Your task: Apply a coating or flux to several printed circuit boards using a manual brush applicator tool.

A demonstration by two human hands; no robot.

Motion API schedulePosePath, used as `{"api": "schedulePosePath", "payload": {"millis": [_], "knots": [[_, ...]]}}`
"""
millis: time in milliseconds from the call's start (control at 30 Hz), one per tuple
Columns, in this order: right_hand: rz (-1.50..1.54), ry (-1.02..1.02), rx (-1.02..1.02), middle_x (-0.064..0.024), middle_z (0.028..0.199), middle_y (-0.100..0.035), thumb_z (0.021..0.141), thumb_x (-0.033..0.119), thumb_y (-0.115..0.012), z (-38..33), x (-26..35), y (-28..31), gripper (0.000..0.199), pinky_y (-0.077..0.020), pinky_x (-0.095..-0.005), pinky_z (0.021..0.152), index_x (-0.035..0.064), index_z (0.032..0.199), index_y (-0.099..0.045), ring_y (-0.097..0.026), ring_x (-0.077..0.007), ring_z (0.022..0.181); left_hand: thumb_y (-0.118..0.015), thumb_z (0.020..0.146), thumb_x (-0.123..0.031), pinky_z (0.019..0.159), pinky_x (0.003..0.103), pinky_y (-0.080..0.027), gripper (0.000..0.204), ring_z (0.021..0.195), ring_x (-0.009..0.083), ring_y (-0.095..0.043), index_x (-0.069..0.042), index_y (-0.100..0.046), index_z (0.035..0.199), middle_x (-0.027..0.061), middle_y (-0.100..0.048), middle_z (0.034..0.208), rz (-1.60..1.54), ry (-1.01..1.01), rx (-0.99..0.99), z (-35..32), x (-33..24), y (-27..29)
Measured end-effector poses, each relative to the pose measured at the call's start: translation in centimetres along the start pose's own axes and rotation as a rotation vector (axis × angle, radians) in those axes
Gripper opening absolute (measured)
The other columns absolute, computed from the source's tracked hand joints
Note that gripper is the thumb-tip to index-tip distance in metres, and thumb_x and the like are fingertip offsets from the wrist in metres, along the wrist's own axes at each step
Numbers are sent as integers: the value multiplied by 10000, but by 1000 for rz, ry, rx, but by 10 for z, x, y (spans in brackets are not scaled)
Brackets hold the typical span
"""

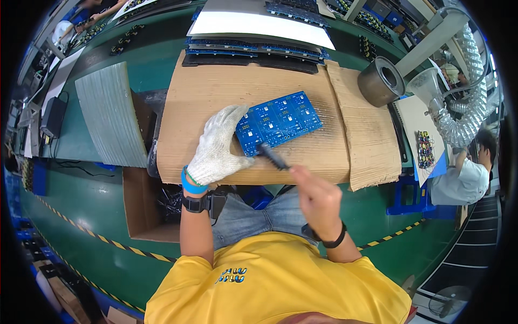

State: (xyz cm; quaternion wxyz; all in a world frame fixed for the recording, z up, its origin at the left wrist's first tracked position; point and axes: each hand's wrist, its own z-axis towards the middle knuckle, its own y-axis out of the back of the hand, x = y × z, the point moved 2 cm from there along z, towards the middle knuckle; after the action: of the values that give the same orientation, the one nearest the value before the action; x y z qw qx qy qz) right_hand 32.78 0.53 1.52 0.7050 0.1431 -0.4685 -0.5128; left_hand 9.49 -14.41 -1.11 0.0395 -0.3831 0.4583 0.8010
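A blue circuit board (280, 123) with small white parts lies tilted on the cardboard work surface (205, 92). My left hand (217, 144), in a white knitted glove, grips the board's left end, with fingers at the far edge and thumb at the near corner. In my bare right hand (318, 197) is a slim black brush (274, 156). Its tip rests against or just over the board's near left corner; which of the two I cannot tell. The brush and right fingers are slightly blurred.
Stacked boards and white sheets (261, 27) stand at the back. A metal can (381, 81) and clear fume hose (469, 102) are at the right. Foam sheets (110, 113) stand left, above an open cardboard box (143, 210). Another person (464, 175) sits far right.
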Motion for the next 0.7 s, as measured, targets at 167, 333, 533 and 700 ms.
{"api": "schedulePosePath", "payload": {"millis": [167,333,533,700], "knots": [[-95,-235,-170,-189,1156,-827,906,-134,-722,6,-46,29,296,-620,-349,734,-2,1146,-834,-819,-272,884,-965,632,-222,1316,538,-362,1064,1584,403,-426,-166,-544,1608,161,-539,1648,12,-13,22,2,-6,1],[-144,-176,-184,-192,1157,-825,915,-127,-725,3,-22,20,278,-621,-331,754,-18,1153,-821,-823,-278,901,-953,642,-218,1308,545,-367,1035,1563,417,-445,-156,-556,1596,178,-547,1629,25,-10,11,3,-7,-1],[-80,-138,-87,-199,1133,-821,894,-136,-726,5,-11,15,294,-624,-329,765,-15,1146,-818,-821,-310,919,-944,653,-220,1286,553,-385,997,1521,441,-479,-138,-569,1574,204,-562,1588,21,-62,-15,3,-6,-2],[-118,-119,-145,-197,1104,-821,878,-130,-736,3,-19,23,301,-620,-327,750,1,1135,-823,-812,-329,876,-937,654,-205,1279,548,-397,962,1507,435,-494,-133,-587,1548,194,-565,1582,32,-62,-29,2,-9,-2]]}}
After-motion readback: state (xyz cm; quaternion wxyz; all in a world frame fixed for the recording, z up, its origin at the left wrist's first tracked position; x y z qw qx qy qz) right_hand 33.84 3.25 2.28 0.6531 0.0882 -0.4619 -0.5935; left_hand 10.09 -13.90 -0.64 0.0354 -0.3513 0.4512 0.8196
